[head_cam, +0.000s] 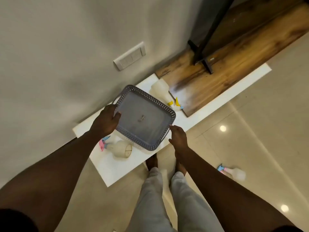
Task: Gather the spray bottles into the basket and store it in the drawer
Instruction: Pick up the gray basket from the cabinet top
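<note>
Left hand (107, 120) and right hand (178, 136) gripping opposite short ends of empty grey perforated plastic basket (145, 117), holding over white low shelf (107, 168). Cream pink-triggered spray bottle (119, 149) lying just under left hand, base pointing rightward; left hand nearer.

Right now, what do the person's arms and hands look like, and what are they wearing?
Both forearms are bare, with no watch, bracelet or gloves visible. The left hand and right hand show no rings I can make out. Dark short sleeves appear at the bottom corners, and light grey trousers lower down.
</note>
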`<action>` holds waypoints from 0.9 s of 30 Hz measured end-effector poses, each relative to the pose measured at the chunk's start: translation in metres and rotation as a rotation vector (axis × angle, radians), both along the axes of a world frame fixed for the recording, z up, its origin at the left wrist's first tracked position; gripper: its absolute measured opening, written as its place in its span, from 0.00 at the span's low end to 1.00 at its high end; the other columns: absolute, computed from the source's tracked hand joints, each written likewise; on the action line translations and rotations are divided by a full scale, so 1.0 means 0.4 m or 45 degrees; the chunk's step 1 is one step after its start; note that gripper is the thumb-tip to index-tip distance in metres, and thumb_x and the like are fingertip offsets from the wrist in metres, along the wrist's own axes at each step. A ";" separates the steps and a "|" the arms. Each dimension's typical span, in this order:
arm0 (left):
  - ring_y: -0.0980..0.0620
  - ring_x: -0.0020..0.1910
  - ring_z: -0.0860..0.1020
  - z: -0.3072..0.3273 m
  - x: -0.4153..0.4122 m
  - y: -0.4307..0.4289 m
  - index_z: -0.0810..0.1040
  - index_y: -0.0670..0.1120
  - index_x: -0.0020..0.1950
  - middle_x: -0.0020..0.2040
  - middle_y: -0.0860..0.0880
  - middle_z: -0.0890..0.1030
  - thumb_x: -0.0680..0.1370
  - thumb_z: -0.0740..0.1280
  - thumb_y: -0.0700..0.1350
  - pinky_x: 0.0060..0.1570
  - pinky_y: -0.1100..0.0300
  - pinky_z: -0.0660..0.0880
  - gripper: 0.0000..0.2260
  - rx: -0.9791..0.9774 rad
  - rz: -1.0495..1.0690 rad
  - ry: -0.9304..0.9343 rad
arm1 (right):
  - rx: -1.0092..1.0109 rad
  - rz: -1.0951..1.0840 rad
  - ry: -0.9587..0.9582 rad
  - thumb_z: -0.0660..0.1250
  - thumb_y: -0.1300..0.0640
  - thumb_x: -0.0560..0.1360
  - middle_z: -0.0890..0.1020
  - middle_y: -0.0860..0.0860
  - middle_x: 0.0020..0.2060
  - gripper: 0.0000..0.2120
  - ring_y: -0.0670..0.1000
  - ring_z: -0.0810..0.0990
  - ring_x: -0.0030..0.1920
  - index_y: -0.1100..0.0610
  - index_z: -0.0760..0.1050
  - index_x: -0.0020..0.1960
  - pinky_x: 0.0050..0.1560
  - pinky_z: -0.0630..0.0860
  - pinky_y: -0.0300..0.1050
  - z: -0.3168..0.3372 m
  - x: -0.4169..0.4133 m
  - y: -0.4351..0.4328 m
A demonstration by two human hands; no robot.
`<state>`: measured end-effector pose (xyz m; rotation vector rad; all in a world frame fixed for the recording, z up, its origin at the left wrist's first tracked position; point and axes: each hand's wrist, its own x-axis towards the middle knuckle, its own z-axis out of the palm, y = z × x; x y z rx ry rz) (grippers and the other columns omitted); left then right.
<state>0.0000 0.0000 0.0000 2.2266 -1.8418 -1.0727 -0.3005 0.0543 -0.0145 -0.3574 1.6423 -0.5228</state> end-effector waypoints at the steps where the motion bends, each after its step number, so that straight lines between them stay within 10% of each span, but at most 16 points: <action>1: 0.36 0.72 0.75 -0.024 0.009 -0.021 0.71 0.42 0.76 0.73 0.38 0.75 0.86 0.61 0.49 0.72 0.44 0.71 0.20 -0.029 0.033 0.018 | 0.019 -0.009 0.035 0.64 0.52 0.85 0.80 0.48 0.57 0.22 0.47 0.80 0.55 0.60 0.72 0.76 0.67 0.75 0.53 -0.015 0.005 -0.007; 4: 0.37 0.79 0.68 -0.078 0.029 -0.098 0.68 0.39 0.80 0.79 0.35 0.70 0.86 0.62 0.48 0.78 0.48 0.64 0.24 0.076 0.136 -0.007 | 0.106 -0.092 0.087 0.64 0.52 0.85 0.72 0.55 0.76 0.26 0.57 0.73 0.74 0.59 0.67 0.80 0.76 0.72 0.59 -0.076 0.023 -0.026; 8: 0.42 0.87 0.53 -0.147 0.044 -0.164 0.54 0.40 0.86 0.87 0.39 0.54 0.87 0.60 0.51 0.84 0.50 0.52 0.31 0.291 0.246 -0.020 | 0.166 -0.206 0.089 0.66 0.49 0.83 0.74 0.56 0.75 0.27 0.58 0.74 0.74 0.60 0.69 0.78 0.76 0.72 0.61 -0.143 0.049 -0.029; 20: 0.37 0.66 0.80 -0.161 0.040 -0.160 0.77 0.42 0.70 0.68 0.39 0.81 0.78 0.63 0.53 0.69 0.38 0.76 0.23 0.394 0.553 0.284 | 0.150 -0.342 0.084 0.68 0.53 0.81 0.81 0.46 0.41 0.17 0.46 0.79 0.41 0.61 0.80 0.65 0.45 0.75 0.43 -0.166 0.051 -0.002; 27: 0.40 0.57 0.84 -0.034 -0.039 -0.062 0.83 0.47 0.58 0.54 0.45 0.86 0.79 0.62 0.51 0.57 0.46 0.80 0.15 0.160 0.482 0.297 | 0.034 -0.436 0.158 0.70 0.53 0.78 0.83 0.46 0.42 0.12 0.48 0.80 0.43 0.56 0.84 0.58 0.48 0.77 0.48 -0.074 -0.037 0.105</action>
